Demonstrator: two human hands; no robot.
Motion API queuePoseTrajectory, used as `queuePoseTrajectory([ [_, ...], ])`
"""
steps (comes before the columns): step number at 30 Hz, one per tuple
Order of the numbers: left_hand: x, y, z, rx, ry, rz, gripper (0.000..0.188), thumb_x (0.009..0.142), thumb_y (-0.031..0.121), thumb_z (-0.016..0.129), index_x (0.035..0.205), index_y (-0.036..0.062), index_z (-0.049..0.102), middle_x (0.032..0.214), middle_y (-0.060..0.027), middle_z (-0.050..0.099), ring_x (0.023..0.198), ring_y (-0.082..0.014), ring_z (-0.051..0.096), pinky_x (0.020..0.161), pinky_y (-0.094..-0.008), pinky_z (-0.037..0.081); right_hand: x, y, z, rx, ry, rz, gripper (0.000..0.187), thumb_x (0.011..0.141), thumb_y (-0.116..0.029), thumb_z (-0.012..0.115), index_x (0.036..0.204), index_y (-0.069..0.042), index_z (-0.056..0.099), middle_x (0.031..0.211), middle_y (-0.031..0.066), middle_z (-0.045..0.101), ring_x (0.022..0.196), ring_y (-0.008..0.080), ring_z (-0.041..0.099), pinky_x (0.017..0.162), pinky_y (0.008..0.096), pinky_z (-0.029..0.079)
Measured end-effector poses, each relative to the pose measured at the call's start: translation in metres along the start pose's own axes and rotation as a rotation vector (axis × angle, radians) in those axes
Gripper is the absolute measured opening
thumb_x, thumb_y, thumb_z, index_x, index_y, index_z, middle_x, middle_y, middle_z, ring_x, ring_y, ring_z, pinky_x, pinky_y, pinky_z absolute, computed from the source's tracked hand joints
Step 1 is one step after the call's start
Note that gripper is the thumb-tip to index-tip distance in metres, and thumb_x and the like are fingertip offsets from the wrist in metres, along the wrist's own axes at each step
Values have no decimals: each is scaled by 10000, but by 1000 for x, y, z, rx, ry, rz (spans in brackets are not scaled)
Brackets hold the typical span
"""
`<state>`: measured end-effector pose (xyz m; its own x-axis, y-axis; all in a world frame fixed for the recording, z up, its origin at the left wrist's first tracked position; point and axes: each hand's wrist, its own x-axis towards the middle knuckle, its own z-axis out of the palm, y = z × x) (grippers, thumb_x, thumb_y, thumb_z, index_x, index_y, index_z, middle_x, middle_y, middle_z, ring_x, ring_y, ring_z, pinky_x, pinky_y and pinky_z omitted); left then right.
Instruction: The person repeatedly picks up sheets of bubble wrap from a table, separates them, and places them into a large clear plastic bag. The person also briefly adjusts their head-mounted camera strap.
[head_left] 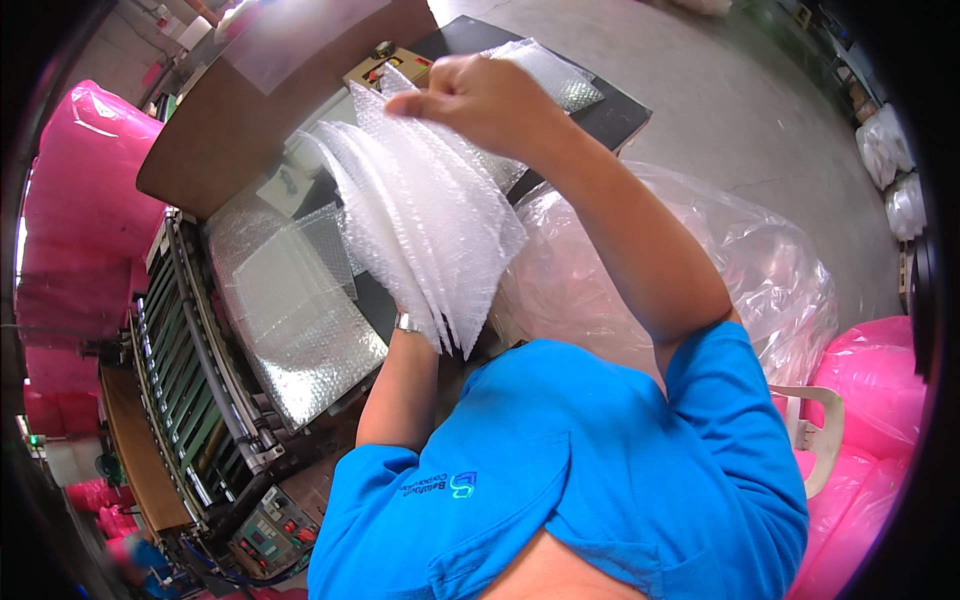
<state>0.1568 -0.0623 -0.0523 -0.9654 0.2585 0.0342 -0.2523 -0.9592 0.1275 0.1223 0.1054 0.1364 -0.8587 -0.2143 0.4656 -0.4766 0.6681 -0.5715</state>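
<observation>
A fanned stack of clear bubble wrap sheets (420,210) stands upright in front of me, over the dark table. My left hand (403,309) is behind its lower part, gripping the stack; the fingers are hidden, and a metal watch (408,323) shows at the wrist. At the top edge of the sheets is my right hand (465,100), slightly blurred, its fingers curled in and pinching there. Left of the stack, a flat pile of bubble wrap (300,340) lies on the table. More bubble wrap (550,75) rests at the table's far right end.
At the left runs a machine with rollers and green belts (195,380), with a control panel (270,535) near me. A brown board (240,110) rises behind the table. A big clear plastic bag (690,230) stands at the right. Pink rolls (95,200) and pink bags (870,390) flank the place.
</observation>
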Motion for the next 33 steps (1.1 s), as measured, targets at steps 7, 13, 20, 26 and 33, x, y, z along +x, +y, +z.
queuePoseTrajectory([
  [7, 4, 16, -18, -106, -11, 40, 341, 851, 257, 485, 1116, 43, 484, 986, -109, 522, 887, -214, 526, 755, -346, 462, -3, 11, 42, -90, 366, -183, 321, 834, -355, 536, 731, -52, 559, 642, 94, 553, 594, 283, 539, 551, 337, 436],
  [13, -6, 16, -17, -159, 14, 69, 284, 833, 215, 500, 1054, 37, 516, 930, -92, 516, 841, -194, 523, 709, -310, 460, -13, 10, -1, 208, 529, -130, 247, 840, -253, 549, 708, -45, 527, 654, 83, 569, 568, 227, 547, 529, 316, 428],
  [20, -12, 16, -9, -78, 90, 117, 291, 835, 205, 500, 1068, 30, 508, 935, -95, 511, 840, -209, 520, 700, -304, 457, -33, 36, -13, 372, 248, 211, 217, 804, -261, 615, 853, -50, 603, 674, 14, 575, 592, 91, 493, 587, 235, 417],
  [26, -11, 16, -16, -154, -91, 30, 301, 839, 203, 494, 1076, 17, 495, 982, -95, 507, 857, -206, 517, 732, -316, 449, -43, 24, -7, 564, 191, 146, 218, 824, -256, 598, 885, -50, 632, 736, -22, 562, 684, 43, 472, 634, 189, 386],
  [33, -5, 1, 5, -111, -109, -59, 382, 864, 286, 437, 1142, 25, 450, 1063, -129, 504, 920, -255, 524, 768, -371, 458, -16, 2, -5, 438, -30, -25, 341, 848, -343, 540, 918, -20, 624, 801, 50, 612, 751, 107, 540, 697, 242, 425],
])
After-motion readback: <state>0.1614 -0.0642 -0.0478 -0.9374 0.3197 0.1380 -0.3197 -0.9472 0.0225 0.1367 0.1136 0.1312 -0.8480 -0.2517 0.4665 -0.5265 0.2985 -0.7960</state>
